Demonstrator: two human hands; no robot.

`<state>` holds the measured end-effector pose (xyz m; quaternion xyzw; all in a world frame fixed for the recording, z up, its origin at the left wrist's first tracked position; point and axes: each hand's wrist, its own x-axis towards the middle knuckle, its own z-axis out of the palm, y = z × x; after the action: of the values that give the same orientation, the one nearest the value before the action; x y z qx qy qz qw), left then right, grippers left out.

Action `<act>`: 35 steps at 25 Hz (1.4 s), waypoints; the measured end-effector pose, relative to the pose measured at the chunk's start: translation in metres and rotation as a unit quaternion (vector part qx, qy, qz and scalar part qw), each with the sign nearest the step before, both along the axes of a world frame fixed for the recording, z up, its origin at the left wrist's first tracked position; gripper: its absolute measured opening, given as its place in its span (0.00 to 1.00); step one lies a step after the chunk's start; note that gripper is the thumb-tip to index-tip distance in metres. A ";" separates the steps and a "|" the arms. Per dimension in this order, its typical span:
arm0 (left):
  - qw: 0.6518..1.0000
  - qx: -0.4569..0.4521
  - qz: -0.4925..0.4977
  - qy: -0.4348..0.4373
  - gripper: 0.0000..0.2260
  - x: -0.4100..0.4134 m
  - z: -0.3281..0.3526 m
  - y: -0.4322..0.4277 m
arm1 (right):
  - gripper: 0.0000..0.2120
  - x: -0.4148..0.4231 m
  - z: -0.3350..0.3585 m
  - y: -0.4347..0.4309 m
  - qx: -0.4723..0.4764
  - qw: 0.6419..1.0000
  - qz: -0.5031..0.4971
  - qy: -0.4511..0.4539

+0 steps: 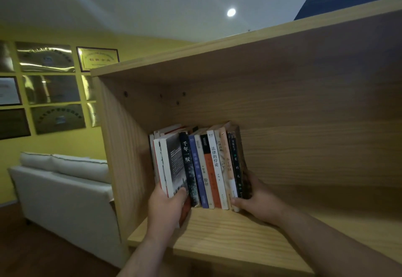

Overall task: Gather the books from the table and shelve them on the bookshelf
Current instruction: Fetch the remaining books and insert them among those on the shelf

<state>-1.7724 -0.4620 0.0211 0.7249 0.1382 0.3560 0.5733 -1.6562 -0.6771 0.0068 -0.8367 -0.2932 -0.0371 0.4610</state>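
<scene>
Wooden bookshelf (217, 233) holds upright books (208, 168); left hand (167, 207), right hand (258, 198) grip them.

We're on a single head cam, wide-angle, edges bent. It sits close to the bookshelf (304, 113), facing into one compartment, level between its top and bottom boards. The books (208, 168) land just below centre; left hand (166, 207) and right hand (258, 198) enter from the bottom edge. Ceiling (152, 4) fills the top, sofa (61, 189) and yellow wall (54, 142) the left.

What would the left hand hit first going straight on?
The left hand grips the grey-covered book; pushed on, that book likely meets the bookshelf's back panel, though depth is unclear.
</scene>
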 end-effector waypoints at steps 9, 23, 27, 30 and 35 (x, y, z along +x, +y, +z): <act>0.976 -0.207 -0.040 -0.049 0.11 -0.089 -0.006 -0.012 | 0.33 -0.028 0.010 -0.008 0.016 1.000 -0.024 0.002; 0.957 0.156 -0.228 0.090 0.16 -0.036 0.017 -0.087 | 0.17 -0.099 0.042 -0.097 0.344 0.907 -0.004 0.244; 0.920 0.355 -0.088 0.140 0.26 -0.009 -0.001 -0.062 | 0.08 -0.098 0.043 -0.109 0.304 0.939 -0.100 0.123; 0.911 0.373 -0.102 0.143 0.32 -0.002 -0.004 -0.061 | 0.03 -0.090 0.047 -0.101 0.263 0.947 -0.183 0.025; 0.909 0.372 -0.106 0.153 0.32 0.003 -0.007 -0.056 | 0.06 -0.069 0.036 -0.055 0.233 0.952 -0.196 0.004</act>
<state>-1.7697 -0.5178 0.0141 0.9416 0.0046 0.2034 0.2684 -1.7254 -0.7323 0.0430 -0.7475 -0.1046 -0.1912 0.6276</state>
